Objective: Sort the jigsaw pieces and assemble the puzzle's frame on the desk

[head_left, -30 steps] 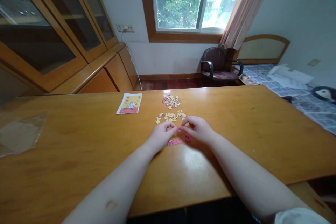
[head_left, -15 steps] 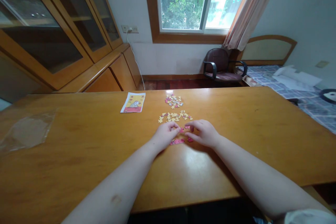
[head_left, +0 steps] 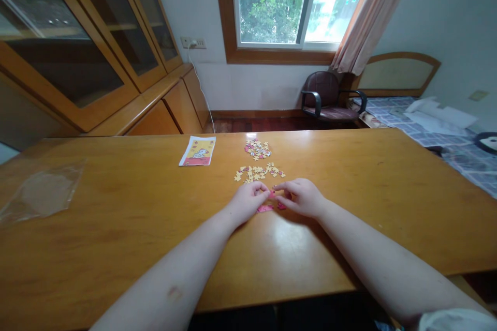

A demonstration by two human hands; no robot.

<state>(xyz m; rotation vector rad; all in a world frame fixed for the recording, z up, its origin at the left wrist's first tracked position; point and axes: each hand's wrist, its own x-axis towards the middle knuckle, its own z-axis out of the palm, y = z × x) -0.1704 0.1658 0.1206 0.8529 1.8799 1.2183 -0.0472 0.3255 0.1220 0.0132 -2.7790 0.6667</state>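
Note:
Between my two hands, just above the table, is a pink puzzle piece (head_left: 272,194). My left hand (head_left: 250,200) pinches it from the left with thumb and index finger. From the other side, the curled thumb and index finger of my right hand (head_left: 302,197) meet its right edge. Below the hands lies a joined pink puzzle strip (head_left: 265,208), partly covered by my left hand. A separate pink piece (head_left: 281,206) rests under my right thumb. Yellow puzzle pieces (head_left: 257,171) are spread just beyond my fingers.
A mixed pile of puzzle pieces (head_left: 257,149) sits farther back. Left of it lies a yellow and pink picture sheet (head_left: 198,151). A clear plastic bag (head_left: 44,191) is on the table's left side. An armchair (head_left: 324,95) stands behind the table.
My left hand has shifted slightly right with the pink piece. The right fingertips, apart from it before, have come to its edge.

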